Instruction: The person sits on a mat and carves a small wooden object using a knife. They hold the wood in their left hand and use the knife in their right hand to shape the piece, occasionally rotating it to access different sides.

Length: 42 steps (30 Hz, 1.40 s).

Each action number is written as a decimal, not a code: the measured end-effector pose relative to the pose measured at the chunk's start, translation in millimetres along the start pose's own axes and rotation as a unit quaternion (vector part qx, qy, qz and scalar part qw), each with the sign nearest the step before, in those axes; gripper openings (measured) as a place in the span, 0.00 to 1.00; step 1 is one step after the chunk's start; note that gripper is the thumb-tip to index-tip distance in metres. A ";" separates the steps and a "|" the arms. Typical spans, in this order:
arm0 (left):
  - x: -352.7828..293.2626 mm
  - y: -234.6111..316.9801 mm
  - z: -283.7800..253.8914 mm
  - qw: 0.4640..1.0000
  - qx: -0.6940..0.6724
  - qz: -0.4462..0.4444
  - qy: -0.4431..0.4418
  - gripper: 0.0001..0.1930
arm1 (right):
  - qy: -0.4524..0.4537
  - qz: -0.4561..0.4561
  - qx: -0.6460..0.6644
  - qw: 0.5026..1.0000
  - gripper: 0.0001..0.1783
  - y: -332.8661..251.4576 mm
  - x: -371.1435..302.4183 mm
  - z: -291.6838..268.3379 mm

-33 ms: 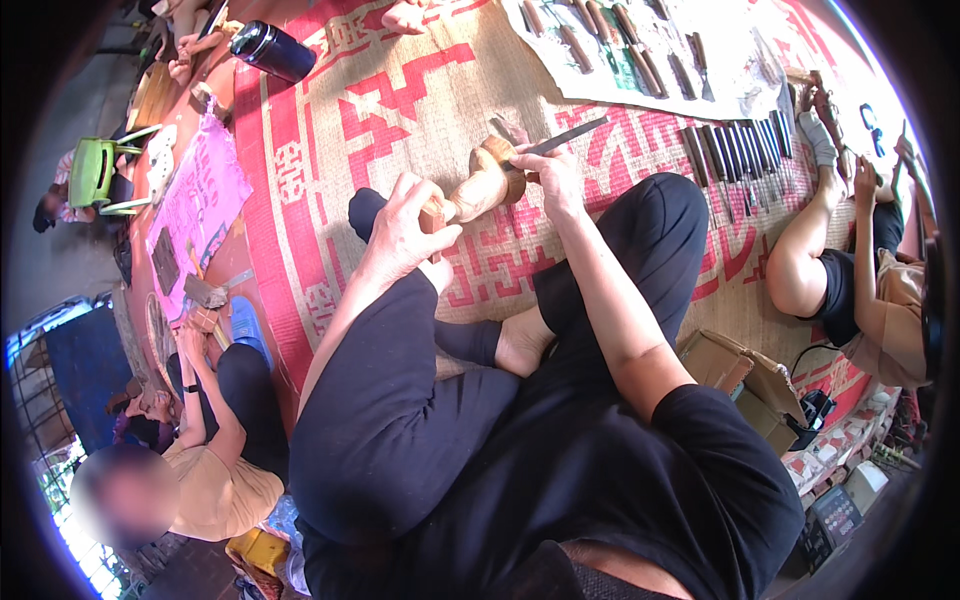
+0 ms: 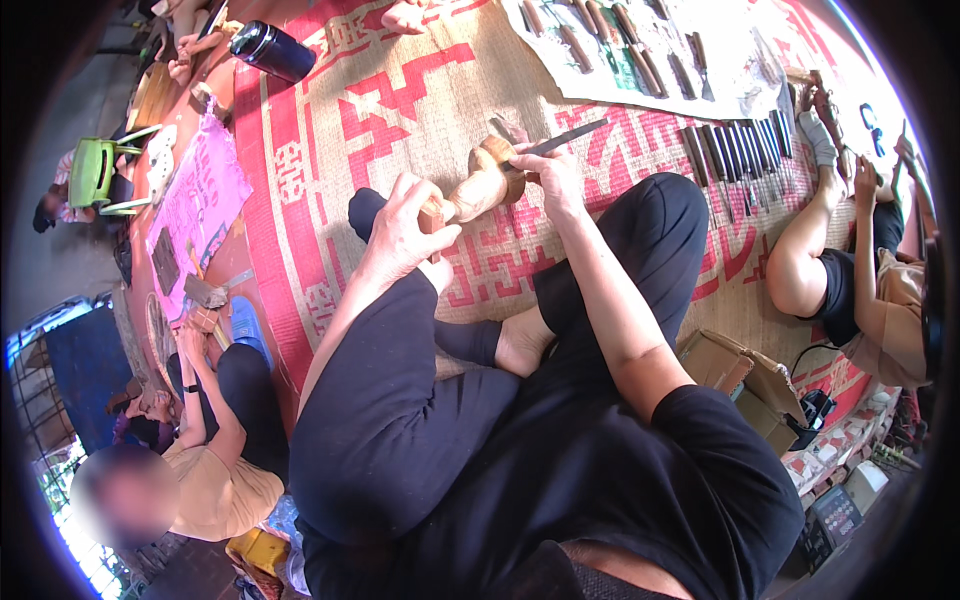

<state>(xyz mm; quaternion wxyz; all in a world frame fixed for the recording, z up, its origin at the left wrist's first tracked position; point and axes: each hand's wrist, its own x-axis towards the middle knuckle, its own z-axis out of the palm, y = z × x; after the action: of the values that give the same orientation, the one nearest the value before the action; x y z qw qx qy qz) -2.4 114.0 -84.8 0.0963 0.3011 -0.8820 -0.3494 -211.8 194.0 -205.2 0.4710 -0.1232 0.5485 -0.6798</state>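
My left hand (image 2: 405, 228) is closed around the near end of a pale carved wooden piece (image 2: 478, 190), above my crossed legs. The wood is rounded and has a wider, darker far end. My right hand (image 2: 552, 178) grips a narrow dark flat bar-shaped tool (image 2: 575, 136) beside that far end. One end of the tool points away to the right; its other end is hidden by the hand and the wood, so I cannot tell its exact kind or whether it touches the wood.
A patterned red and straw mat (image 2: 400, 120) lies under me. Wooden-handled tools rest on a white sheet (image 2: 740, 75), with a row of chisels (image 2: 735, 150) closer. A black bottle (image 2: 272, 52) lies far left, a cardboard box (image 2: 740, 375) sits right, and co-workers sit both sides.
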 end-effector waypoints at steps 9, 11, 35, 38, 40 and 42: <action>-0.1 -0.2 1.5 1.000 -0.006 -0.012 0.003 0.18 | 0.006 0.003 -0.019 1.000 0.10 -0.9 0.5 -0.5; -0.3 -0.7 1.7 1.000 -0.003 -0.014 0.007 0.18 | 0.008 0.013 0.024 1.000 0.11 4.1 -0.8 1.5; -0.7 -5.3 4.0 0.999 -0.009 -0.019 0.029 0.19 | 0.018 0.014 0.036 0.999 0.08 0.0 -6.0 7.6; -2.3 -5.2 4.3 0.999 -0.007 -0.022 0.027 0.19 | -0.043 -0.024 0.002 0.999 0.08 -2.1 -7.8 11.4; -2.9 -4.9 4.9 0.999 -0.015 -0.028 0.030 0.19 | -0.007 -0.011 0.005 1.000 0.09 0.2 -7.2 12.7; -0.7 -1.3 3.6 0.999 -0.015 -0.018 0.024 0.19 | 0.007 -0.001 -0.027 1.000 0.10 -0.9 2.7 4.0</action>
<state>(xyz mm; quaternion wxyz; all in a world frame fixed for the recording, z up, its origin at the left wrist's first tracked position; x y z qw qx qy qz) -2.6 115.7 -88.3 0.1161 0.3238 -0.8685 -0.3569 -210.9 189.4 -204.0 0.4628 -0.1317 0.5696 -0.6664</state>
